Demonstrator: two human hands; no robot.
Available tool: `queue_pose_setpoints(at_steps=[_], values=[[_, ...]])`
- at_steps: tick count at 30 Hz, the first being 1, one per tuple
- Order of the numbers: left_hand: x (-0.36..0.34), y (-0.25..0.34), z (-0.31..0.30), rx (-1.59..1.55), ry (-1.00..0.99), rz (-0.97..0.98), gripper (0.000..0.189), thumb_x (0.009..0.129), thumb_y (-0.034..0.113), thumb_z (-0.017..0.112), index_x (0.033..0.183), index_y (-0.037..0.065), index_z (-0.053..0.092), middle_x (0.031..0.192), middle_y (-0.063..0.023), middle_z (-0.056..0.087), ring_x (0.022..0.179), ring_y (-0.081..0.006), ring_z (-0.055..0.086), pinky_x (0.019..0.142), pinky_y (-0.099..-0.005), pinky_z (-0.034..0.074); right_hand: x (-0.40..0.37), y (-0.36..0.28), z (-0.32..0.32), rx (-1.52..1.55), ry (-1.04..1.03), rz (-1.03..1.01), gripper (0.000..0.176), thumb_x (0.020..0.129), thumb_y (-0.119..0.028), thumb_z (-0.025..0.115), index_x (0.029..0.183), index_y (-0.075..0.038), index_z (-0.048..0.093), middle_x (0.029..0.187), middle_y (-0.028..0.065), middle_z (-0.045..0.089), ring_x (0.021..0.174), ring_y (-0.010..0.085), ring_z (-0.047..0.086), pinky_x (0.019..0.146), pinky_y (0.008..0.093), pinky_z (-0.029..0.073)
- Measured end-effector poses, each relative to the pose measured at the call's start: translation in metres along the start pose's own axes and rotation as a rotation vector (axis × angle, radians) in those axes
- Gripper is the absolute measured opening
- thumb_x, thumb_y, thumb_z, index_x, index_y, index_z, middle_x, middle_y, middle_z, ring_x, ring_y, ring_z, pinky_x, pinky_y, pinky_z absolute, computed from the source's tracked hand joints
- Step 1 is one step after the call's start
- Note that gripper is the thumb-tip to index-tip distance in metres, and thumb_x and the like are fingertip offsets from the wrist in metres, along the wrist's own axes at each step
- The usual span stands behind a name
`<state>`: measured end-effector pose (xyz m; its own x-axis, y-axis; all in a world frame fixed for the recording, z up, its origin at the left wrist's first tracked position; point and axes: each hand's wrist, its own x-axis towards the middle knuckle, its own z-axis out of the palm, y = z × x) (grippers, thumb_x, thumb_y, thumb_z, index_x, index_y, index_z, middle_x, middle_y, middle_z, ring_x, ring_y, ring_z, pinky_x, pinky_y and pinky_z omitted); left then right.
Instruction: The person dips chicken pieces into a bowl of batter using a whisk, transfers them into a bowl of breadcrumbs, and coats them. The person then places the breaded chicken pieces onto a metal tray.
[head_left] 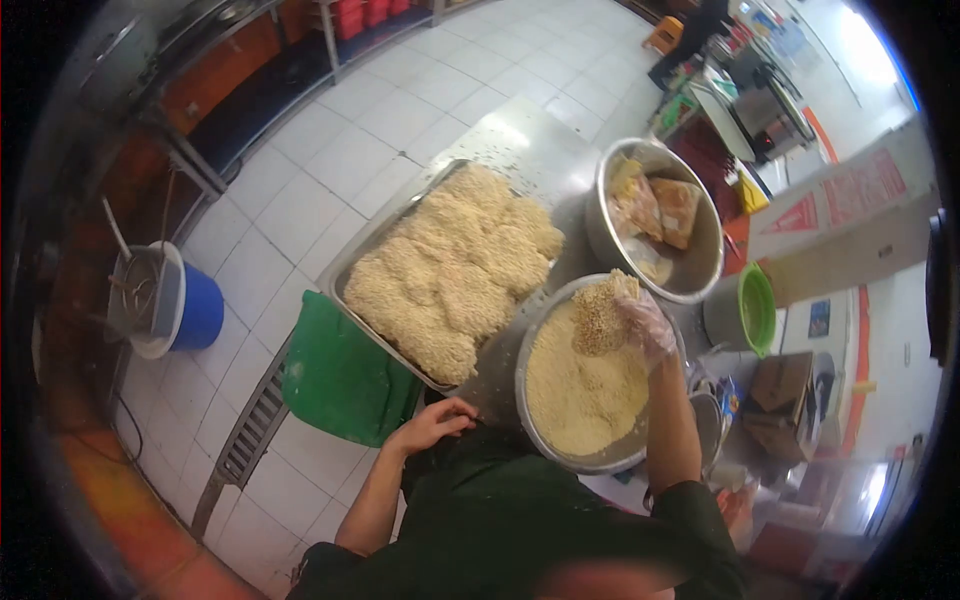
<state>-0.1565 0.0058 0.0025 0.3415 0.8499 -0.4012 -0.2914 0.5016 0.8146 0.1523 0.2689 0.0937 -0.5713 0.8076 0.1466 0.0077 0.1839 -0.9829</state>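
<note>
My right hand (650, 325), in a clear plastic glove, grips a crumb-coated piece (600, 318), likely a breaded cutlet, over a large metal bowl (523, 385). Pale breadcrumbs (580, 395) fill much of that bowl. My left hand (435, 424) is bare, holds nothing, and rests by the near table edge with fingers loosely bent. Just beyond it, a metal tray (345, 290) bears a heap of coated pieces (455, 265).
A second metal bowl (605, 215) with raw-looking pieces and a bag stands behind the crumb bowl. Right of it are a green-rimmed container (758, 310) and a cardboard box (785, 400). A green chair (345, 375) and a blue bucket (200, 310) stand left.
</note>
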Motion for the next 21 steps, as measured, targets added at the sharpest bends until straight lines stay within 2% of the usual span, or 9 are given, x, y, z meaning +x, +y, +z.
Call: queue_pose_setpoints(at_steps=[2, 4, 7, 9, 10, 13, 15, 19, 21], values=[[-0.025, -0.006, -0.014, -0.169, 0.01, -0.035, 0.027, 0.091, 0.026, 0.053, 0.109, 0.007, 0.051, 0.116, -0.0109, 0.054, 0.103, -0.0219, 0.055, 0.084, -0.0351, 0.046, 0.057, -0.038, 0.029, 0.156, -0.228, 0.098, 0.046, 0.08, -0.032, 0.062, 0.107, 0.005, 0.057, 0.112, 0.0108, 0.055, 0.104, 0.0199, 0.053, 0.091, 0.0285, 0.039], [-0.049, -0.023, -0.03, -0.256, 0.104, -0.026, 0.028, 0.091, 0.027, 0.053, 0.11, 0.007, 0.05, 0.119, -0.0125, 0.053, 0.103, -0.0233, 0.055, 0.085, -0.0362, 0.046, 0.097, 0.007, 0.023, 0.199, -0.281, 0.129, 0.051, 0.079, -0.039, 0.061, 0.11, 0.002, 0.059, 0.119, 0.0124, 0.051, 0.107, 0.0219, 0.05, 0.091, 0.0287, 0.039], [-0.08, -0.065, -0.048, -0.415, 0.311, -0.05, 0.033, 0.09, 0.031, 0.054, 0.112, 0.008, 0.048, 0.121, -0.0144, 0.051, 0.103, -0.0254, 0.055, 0.086, -0.0392, 0.045, 0.182, 0.032, 0.042, -0.187, -0.376, -0.074, 0.05, 0.078, -0.039, 0.061, 0.114, -0.003, 0.06, 0.122, 0.0105, 0.05, 0.109, 0.0214, 0.05, 0.092, 0.0307, 0.039], [-0.098, -0.091, -0.049, -0.493, 0.445, -0.068, 0.038, 0.089, 0.035, 0.055, 0.114, 0.008, 0.047, 0.122, -0.0148, 0.05, 0.104, -0.0263, 0.055, 0.086, -0.041, 0.045, 0.226, 0.009, 0.076, -0.793, -0.506, -0.143, 0.029, 0.082, -0.015, 0.052, 0.107, -0.002, 0.062, 0.114, 0.0118, 0.058, 0.113, 0.0257, 0.049, 0.095, 0.0349, 0.04], [-0.106, -0.104, -0.047, -0.514, 0.553, -0.146, 0.042, 0.088, 0.039, 0.053, 0.116, 0.009, 0.045, 0.121, -0.0139, 0.051, 0.105, -0.0262, 0.054, 0.086, -0.0425, 0.045, 0.243, 0.012, 0.086, -0.789, -0.516, -0.16, 0.029, 0.082, -0.015, 0.052, 0.107, -0.002, 0.062, 0.114, 0.0118, 0.058, 0.113, 0.0257, 0.049, 0.095, 0.0349, 0.04], [-0.128, -0.141, -0.035, -0.57, 0.719, -0.266, 0.048, 0.088, 0.044, 0.052, 0.12, 0.01, 0.043, 0.119, -0.0131, 0.052, 0.105, -0.0272, 0.053, 0.086, -0.0447, 0.044, 0.283, 0.027, 0.111, -0.462, -0.543, 0.061, 0.028, 0.079, -0.02, 0.059, 0.102, -0.004, 0.064, 0.108, 0.0105, 0.06, 0.106, 0.0228, 0.053, 0.09, 0.0317, 0.041], [-0.137, -0.163, -0.024, -0.603, 0.776, -0.314, 0.049, 0.088, 0.045, 0.051, 0.121, 0.011, 0.042, 0.119, -0.0133, 0.052, 0.105, -0.0282, 0.053, 0.085, -0.0456, 0.044, 0.302, 0.04, 0.128, -0.283, -0.4, 0.581, 0.036, 0.077, -0.032, 0.064, 0.098, -0.004, 0.064, 0.1, 0.0097, 0.063, 0.097, 0.0212, 0.055, 0.079, 0.0293, 0.044], [-0.144, -0.194, -0.009, -0.609, 0.811, -0.517, 0.049, 0.086, 0.043, 0.053, 0.123, 0.012, 0.041, 0.12, -0.0147, 0.051, 0.106, -0.0293, 0.052, 0.087, -0.0486, 0.042, 0.322, 0.057, 0.133, -0.45, -0.498, 0.573, 0.049, 0.073, -0.042, 0.066, 0.102, -0.003, 0.062, 0.098, 0.0087, 0.063, 0.092, 0.0195, 0.055, 0.073, 0.0296, 0.043], [-0.144, -0.207, -0.007, -0.615, 0.814, -0.603, 0.052, 0.084, 0.042, 0.054, 0.124, 0.012, 0.041, 0.123, -0.0161, 0.048, 0.107, -0.03, 0.052, 0.088, -0.0509, 0.04, 0.317, 0.02, 0.146, -0.859, -0.599, 0.622, 0.056, 0.074, -0.045, 0.064, 0.109, -0.002, 0.058, 0.107, 0.0103, 0.061, 0.1, 0.0214, 0.054, 0.082, 0.0337, 0.042]])
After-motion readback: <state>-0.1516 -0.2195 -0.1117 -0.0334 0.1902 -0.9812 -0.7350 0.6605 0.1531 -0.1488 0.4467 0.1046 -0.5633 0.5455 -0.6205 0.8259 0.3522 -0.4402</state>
